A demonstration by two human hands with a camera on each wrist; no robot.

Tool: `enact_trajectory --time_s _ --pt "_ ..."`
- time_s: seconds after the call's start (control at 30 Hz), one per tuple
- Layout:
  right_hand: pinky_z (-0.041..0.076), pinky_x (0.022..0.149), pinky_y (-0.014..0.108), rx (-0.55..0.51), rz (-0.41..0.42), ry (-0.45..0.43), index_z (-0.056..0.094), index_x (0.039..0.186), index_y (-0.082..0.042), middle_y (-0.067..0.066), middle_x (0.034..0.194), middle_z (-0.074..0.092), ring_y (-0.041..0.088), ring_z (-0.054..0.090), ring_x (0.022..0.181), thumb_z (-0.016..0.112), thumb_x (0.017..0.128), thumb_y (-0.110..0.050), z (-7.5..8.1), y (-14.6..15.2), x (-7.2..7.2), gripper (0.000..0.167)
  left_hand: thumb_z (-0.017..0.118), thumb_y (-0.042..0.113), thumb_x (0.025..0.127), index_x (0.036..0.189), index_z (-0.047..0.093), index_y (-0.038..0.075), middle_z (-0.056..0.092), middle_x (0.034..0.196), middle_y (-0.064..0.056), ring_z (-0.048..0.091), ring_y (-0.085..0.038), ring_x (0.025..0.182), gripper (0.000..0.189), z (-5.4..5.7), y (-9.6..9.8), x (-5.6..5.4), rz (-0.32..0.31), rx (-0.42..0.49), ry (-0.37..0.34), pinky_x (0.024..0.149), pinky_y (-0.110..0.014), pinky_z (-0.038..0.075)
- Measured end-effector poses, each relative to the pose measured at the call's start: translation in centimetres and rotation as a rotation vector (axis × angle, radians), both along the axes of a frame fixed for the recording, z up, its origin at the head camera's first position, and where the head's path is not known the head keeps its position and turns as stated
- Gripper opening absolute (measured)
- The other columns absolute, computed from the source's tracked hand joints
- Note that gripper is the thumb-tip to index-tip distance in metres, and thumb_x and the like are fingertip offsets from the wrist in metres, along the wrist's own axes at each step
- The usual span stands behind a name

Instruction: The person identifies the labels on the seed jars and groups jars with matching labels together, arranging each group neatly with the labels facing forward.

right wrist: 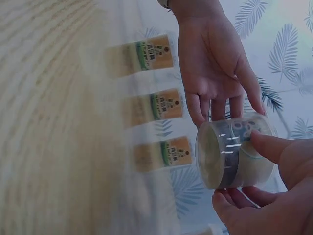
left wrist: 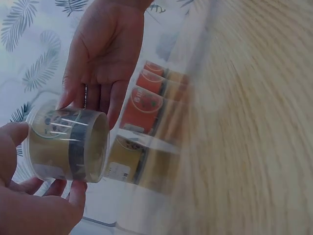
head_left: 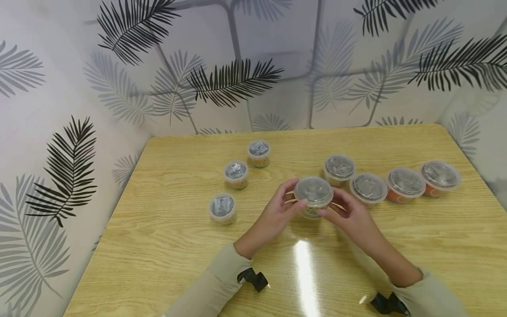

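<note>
Between both hands a round clear plastic tub [head_left: 314,193] with a lid and a printed band is held upright above the table. My left hand [head_left: 276,212] grips its left side, thumb at the front. On the opposite side my right hand [head_left: 355,219] grips it, thumb also forward. The right wrist view shows the fingers of both hands around the tub [right wrist: 234,154], whose base is uncovered. Just behind the right hand stand a similar lidded tub [head_left: 339,168] and another [head_left: 369,188].
Two orange-sided tubs, one [head_left: 405,185] beside the other [head_left: 439,175], continue the right-hand group. Left of the hands, three smaller tubs [head_left: 223,208] [head_left: 236,174] [head_left: 259,153] form a slanting row. A patterned wall [head_left: 253,105] borders the wooden table [head_left: 158,246] behind.
</note>
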State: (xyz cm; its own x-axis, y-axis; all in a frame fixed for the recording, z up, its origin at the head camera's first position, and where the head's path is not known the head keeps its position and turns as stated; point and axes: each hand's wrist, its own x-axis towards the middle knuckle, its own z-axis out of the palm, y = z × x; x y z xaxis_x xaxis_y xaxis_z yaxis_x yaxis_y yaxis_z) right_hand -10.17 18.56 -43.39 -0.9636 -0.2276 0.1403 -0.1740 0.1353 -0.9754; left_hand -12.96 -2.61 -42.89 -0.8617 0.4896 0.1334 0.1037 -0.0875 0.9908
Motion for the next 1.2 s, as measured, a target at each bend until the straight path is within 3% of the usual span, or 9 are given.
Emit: enact_trajectory --time_s 0.1,0.37,0.57,0.87,0.93,1.03,1.2 --pt "0.04 0.096 0.027 0.01 -0.017 -0.033 0.041 0.135 -0.001 0.014 0.131 0.046 0.026 0.044 0.122 0.069 0.085 -0.012 -0.9 -0.1 -0.3 0.058 0.054 0.014 0.096 0.141 0.031 0.011 0.042 0.133 -0.007 0.045 -0.022 0.12 0.051 -1.3 0.2 -0.7 0.003 -0.018 -0.019 0.097 -0.03 0.042" --pt "0.041 0.094 0.023 0.062 -0.05 -0.127 0.037 0.138 -0.003 0.015 0.134 0.044 0.029 0.041 0.124 0.071 0.084 -0.021 -2.1 -0.4 -1.2 0.067 0.054 0.026 0.095 0.142 0.03 0.015 0.041 0.135 -0.005 0.044 -0.021 0.122 0.054 -2.5 0.8 -1.8 0.021 -0.123 -0.075 0.096 -0.03 0.042" --pt "0.042 0.094 0.026 0.023 -0.035 -0.158 0.034 0.137 0.003 0.023 0.133 0.042 0.033 0.041 0.124 0.07 0.084 -0.01 -2.8 -0.6 -1.7 0.066 0.056 0.023 0.094 0.142 0.028 0.013 0.041 0.135 -0.005 0.043 -0.019 0.123 0.057 -3.3 1.1 -2.3 0.032 -0.153 -0.114 0.098 -0.028 0.04" --pt "0.04 0.097 0.033 0.031 -0.008 -0.152 0.027 0.139 0.007 0.027 0.136 0.037 0.036 0.038 0.125 0.067 0.085 -0.002 -3.1 -0.5 -2.1 0.068 0.056 0.017 0.094 0.143 0.027 0.01 0.04 0.136 -0.007 0.044 -0.016 0.121 0.057 -3.7 1.3 -2.7 0.029 -0.157 -0.095 0.097 -0.025 0.039" --pt "0.038 0.1 0.039 0.093 -0.007 -0.143 0.025 0.141 0.005 0.027 0.137 0.037 0.037 0.037 0.126 0.066 0.086 -0.004 -2.9 -0.3 -2.0 0.07 0.056 0.019 0.095 0.143 0.027 0.01 0.039 0.138 -0.007 0.043 -0.016 0.123 0.057 -3.6 1.3 -2.8 0.033 -0.176 -0.088 0.098 -0.025 0.039" --pt "0.037 0.099 0.048 0.281 -0.01 -0.094 0.023 0.142 0.008 0.03 0.135 0.038 0.041 0.038 0.125 0.065 0.086 -0.005 -2.0 0.2 -1.6 0.071 0.053 0.025 0.096 0.143 0.027 0.011 0.035 0.141 -0.008 0.04 -0.017 0.125 0.056 -3.4 1.2 -3.1 0.037 -0.221 -0.062 0.1 -0.025 0.037" --pt "0.041 0.094 0.052 0.576 0.01 -0.002 0.031 0.137 0.014 0.033 0.129 0.044 0.045 0.044 0.117 0.063 0.088 -0.008 1.2 1.3 -1.0 0.062 0.049 0.029 0.097 0.143 0.028 0.012 0.032 0.144 -0.011 0.033 -0.025 0.13 0.053 -2.1 0.8 -3.9 0.032 -0.274 0.026 0.105 -0.032 0.031"
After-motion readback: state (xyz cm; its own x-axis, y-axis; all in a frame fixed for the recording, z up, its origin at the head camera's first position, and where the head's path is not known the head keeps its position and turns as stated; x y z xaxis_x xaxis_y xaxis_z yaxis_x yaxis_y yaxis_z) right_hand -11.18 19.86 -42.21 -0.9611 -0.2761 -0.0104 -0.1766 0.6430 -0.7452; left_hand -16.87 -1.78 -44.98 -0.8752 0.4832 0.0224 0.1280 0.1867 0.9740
